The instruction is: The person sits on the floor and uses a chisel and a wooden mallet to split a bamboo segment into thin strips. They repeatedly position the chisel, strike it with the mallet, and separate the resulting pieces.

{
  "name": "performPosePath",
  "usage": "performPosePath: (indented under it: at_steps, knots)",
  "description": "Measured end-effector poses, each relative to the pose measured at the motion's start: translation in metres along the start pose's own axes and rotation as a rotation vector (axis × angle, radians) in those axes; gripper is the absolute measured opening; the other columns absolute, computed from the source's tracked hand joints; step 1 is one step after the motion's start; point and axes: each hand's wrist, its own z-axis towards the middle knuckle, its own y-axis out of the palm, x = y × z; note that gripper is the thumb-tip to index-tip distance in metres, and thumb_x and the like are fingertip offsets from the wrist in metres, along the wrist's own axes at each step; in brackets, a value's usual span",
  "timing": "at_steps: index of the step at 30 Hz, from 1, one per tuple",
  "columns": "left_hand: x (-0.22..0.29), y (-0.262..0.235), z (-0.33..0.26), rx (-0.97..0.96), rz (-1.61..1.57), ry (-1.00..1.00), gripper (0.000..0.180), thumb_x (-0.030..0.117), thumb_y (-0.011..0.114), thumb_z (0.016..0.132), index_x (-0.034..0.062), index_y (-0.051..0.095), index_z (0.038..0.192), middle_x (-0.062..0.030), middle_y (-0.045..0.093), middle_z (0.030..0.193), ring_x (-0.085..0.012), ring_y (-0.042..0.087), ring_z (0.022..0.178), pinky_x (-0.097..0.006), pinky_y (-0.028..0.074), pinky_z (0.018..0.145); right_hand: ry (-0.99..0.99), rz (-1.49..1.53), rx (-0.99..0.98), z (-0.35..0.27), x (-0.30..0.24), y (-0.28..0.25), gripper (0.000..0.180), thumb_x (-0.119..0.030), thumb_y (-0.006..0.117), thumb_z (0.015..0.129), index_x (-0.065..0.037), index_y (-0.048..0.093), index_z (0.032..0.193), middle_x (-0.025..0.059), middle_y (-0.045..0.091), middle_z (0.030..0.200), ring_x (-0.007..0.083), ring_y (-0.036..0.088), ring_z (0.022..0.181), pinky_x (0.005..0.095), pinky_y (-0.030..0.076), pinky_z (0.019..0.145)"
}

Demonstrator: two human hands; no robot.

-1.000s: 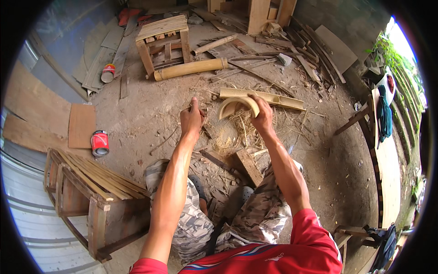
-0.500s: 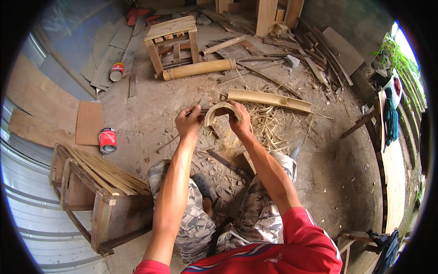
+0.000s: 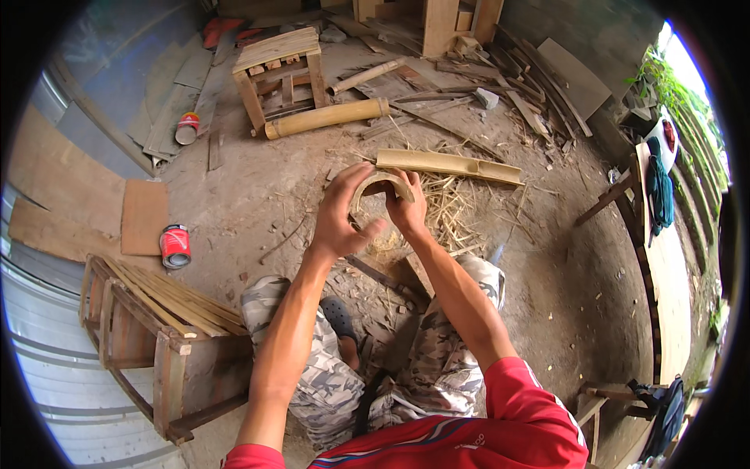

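A short piece of split bamboo (image 3: 383, 178) is held up in front of me, its curved end facing me as an arch. My right hand (image 3: 409, 205) grips the arch's right side, fingers closed around the edge. Cupped against the left side is my left hand (image 3: 341, 209), fingers curving over the outside and thumb stretched out below the hollow. What the far fingers touch is hidden. Just beyond my hands, a longer split bamboo trough (image 3: 449, 166) lies on the ground beside pale bamboo shavings (image 3: 449, 215).
A slatted wooden stool (image 3: 277, 51) and a whole bamboo pole (image 3: 326, 119) stand ahead. Another slatted wooden piece (image 3: 168, 320) sits at my left, near a red can (image 3: 175, 246). Scrap boards (image 3: 539, 90) pile up far right; a long bench (image 3: 664, 266) runs along the right.
My left hand has gone from a pinch beside the bamboo piece to a spread cup around its left side. My right hand keeps its grip. The whole view has shifted slightly.
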Motion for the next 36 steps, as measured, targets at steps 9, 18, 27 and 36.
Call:
performPosePath:
  at_steps: [9,18,27,36]
  knots:
    - [-0.020,0.039,-0.006,0.069,0.194,0.180,0.046,0.003,0.070,0.081,0.0099,0.062,0.125,-0.0101,0.072,0.114,-0.0287,0.071,0.102,-0.037,0.058,0.086,-0.198,0.072,-0.162,-0.015,0.050,-0.022,0.049,-0.016,0.073,0.084,-0.005,0.054,0.129,0.0212,0.065,0.110,0.0438,0.057,0.108,0.0483,0.049,0.090]
    - [-0.029,0.058,0.004,0.149,0.130,0.216,0.034,0.001,0.067,0.089,0.0060,0.060,0.122,-0.0118,0.073,0.112,-0.0275,0.072,0.103,-0.035,0.058,0.084,0.475,-0.420,-1.028,-0.146,0.129,-0.034,0.058,-0.046,0.064,0.088,-0.004,0.060,0.127,0.0228,0.070,0.105,0.0384,0.066,0.104,0.0463,0.053,0.089]
    - [-0.038,0.060,-0.008,0.185,0.146,0.221,0.040,0.006,0.063,0.085,0.0075,0.059,0.125,-0.0133,0.073,0.107,-0.0308,0.073,0.092,-0.038,0.059,0.077,0.703,-0.574,-0.966,-0.275,0.129,0.024,0.052,-0.020,0.064,0.087,-0.011,0.046,0.136,0.0138,0.048,0.129,0.0340,0.052,0.122,0.0465,0.050,0.095]
    - [-0.028,0.059,0.001,0.282,0.245,0.180,0.037,-0.001,0.060,0.088,0.0015,0.055,0.124,-0.0149,0.071,0.109,-0.0315,0.072,0.094,-0.038,0.060,0.080,0.617,-0.644,-0.915,-0.279,0.150,0.042,0.072,-0.020,0.089,0.065,-0.012,0.048,0.123,0.0128,0.059,0.121,0.0308,0.056,0.118,0.0438,0.049,0.093]
